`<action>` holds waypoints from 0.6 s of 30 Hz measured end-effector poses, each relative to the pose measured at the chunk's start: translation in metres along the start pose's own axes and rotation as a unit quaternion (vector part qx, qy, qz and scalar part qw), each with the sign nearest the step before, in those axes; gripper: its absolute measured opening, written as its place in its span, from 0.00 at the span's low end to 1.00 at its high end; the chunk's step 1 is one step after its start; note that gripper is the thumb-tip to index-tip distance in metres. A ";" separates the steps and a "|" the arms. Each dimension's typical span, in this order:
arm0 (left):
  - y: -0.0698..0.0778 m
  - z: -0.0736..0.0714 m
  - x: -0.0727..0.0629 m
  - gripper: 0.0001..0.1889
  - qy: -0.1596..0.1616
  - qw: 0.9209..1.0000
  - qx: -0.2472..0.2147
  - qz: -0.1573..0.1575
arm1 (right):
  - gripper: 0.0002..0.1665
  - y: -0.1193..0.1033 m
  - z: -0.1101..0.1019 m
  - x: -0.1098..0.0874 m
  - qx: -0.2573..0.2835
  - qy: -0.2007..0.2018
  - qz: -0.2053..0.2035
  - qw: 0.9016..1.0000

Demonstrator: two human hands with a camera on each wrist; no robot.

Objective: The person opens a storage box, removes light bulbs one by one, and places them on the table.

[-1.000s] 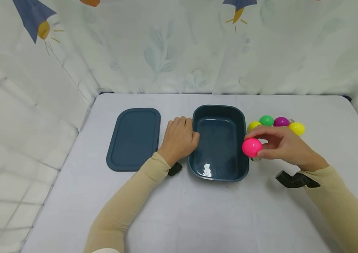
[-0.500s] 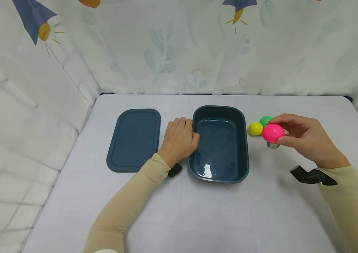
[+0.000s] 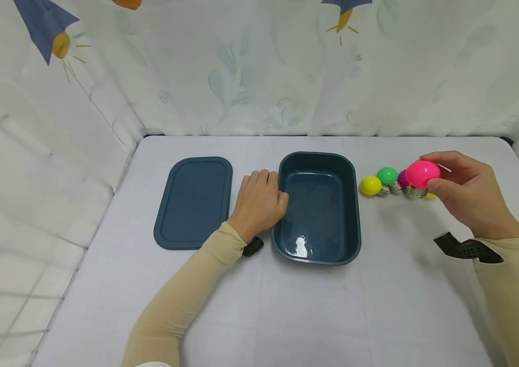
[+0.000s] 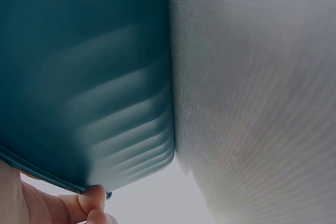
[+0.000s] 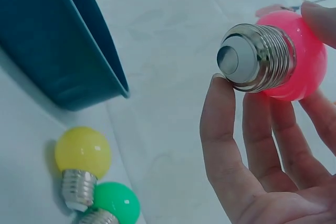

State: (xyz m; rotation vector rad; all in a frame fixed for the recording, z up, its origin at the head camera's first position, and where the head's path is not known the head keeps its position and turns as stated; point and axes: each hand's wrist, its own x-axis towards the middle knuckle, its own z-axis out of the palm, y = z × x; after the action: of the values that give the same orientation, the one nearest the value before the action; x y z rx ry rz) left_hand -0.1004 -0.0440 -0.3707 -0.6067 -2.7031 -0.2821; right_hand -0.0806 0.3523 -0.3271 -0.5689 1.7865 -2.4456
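A pink light bulb (image 3: 422, 174) is held between the thumb and fingers of my right hand (image 3: 476, 193), above the bulbs at the right. The right wrist view shows its metal screw base, pointing away from the palm. My left hand (image 3: 259, 204) grips the left rim of a dark blue box (image 3: 316, 263), thumb over the edge; in the left wrist view its fingers (image 4: 93, 199) curl under the rim. Right of the box lie a yellow bulb (image 3: 371, 185) and a green bulb (image 3: 387, 176). A purple bulb (image 3: 403, 178) and another yellow bulb (image 3: 431, 195) are partly hidden behind the pink one.
A flat dark blue lid (image 3: 193, 203) lies left of the box, near my left forearm. White cloth covers the table (image 3: 305, 311). A patterned curtain (image 3: 268, 71) hangs along the back edge.
My right hand has carried the pink bulb right and farther back, from beside the box's right rim to above the other bulbs. The left hand has stayed on the rim.
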 end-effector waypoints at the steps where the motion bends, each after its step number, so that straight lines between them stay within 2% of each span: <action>1: 0.000 0.000 0.000 0.10 0.000 1.000 0.000 0.000 | 0.29 0.000 -0.002 0.000 0.011 0.004 -0.003 1.000; 5: 0.000 0.001 0.001 0.10 -0.001 1.000 0.000 -0.001 | 0.27 0.000 -0.011 -0.001 0.033 0.021 -0.011 0.999; 9: 0.000 0.001 0.002 0.10 -0.003 1.000 0.001 -0.001 | 0.25 0.000 -0.018 -0.002 0.013 0.061 -0.019 0.998; 15: 0.000 0.001 0.002 0.10 -0.003 1.000 -0.001 -0.001 | 0.23 0.000 -0.028 -0.001 0.034 0.111 -0.035 0.993; 18: 0.000 0.001 0.002 0.10 -0.001 1.000 -0.001 0.000 | 0.23 0.001 -0.034 -0.001 0.032 0.141 -0.030 0.989</action>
State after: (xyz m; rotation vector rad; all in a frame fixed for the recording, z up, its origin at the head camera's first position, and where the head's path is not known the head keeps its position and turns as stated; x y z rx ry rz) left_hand -0.1023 -0.0431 -0.3708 -0.6075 -2.7046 -0.2856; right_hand -0.0911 0.3828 -0.3373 -0.2854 1.7983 -2.7309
